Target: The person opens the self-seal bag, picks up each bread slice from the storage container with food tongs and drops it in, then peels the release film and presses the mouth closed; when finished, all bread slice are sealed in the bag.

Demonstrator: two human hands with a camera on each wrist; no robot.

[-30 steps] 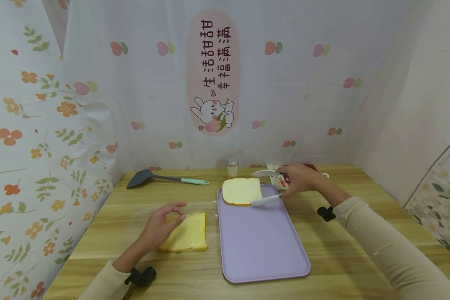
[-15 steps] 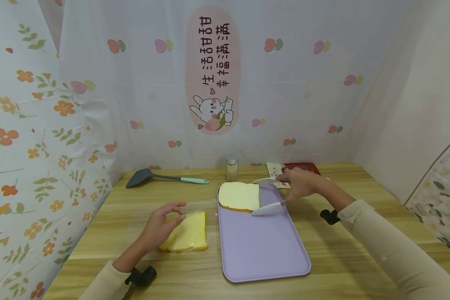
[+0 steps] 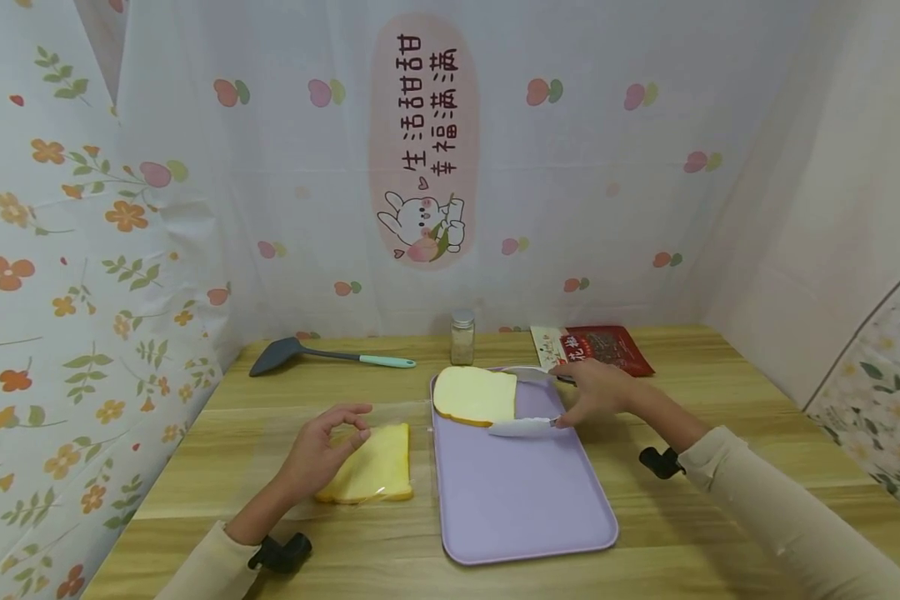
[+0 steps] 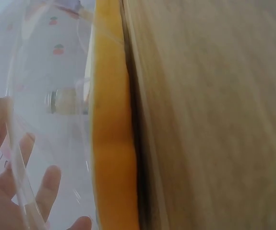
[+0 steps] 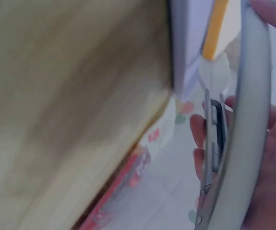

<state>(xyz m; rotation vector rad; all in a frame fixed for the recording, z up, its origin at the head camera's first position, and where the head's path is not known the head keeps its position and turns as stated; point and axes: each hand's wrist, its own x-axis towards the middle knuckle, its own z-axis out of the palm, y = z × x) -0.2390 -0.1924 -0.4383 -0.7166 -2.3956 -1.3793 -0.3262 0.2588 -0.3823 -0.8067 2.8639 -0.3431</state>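
My right hand grips a pair of food tongs whose arms are spread apart. One tong end lies by the front right corner of a bread slice; the other lies by its back right corner. This slice rests flat at the far left end of a lilac tray. At left, a second bread slice sits inside a clear plastic bag on the table. My left hand pinches the bag's raised edge, with the other fingers spread behind the plastic in the left wrist view.
A spatula with a mint handle lies at the back left. Behind the tray stands a small glass jar with a metal lid. A red and cream packet lies at the back right. A patterned curtain closes off the back.
The slice on the tray has shifted slightly left and toward me. My right hand and the tongs have come lower and nearer, uncovering the packet. My left hand stays put.
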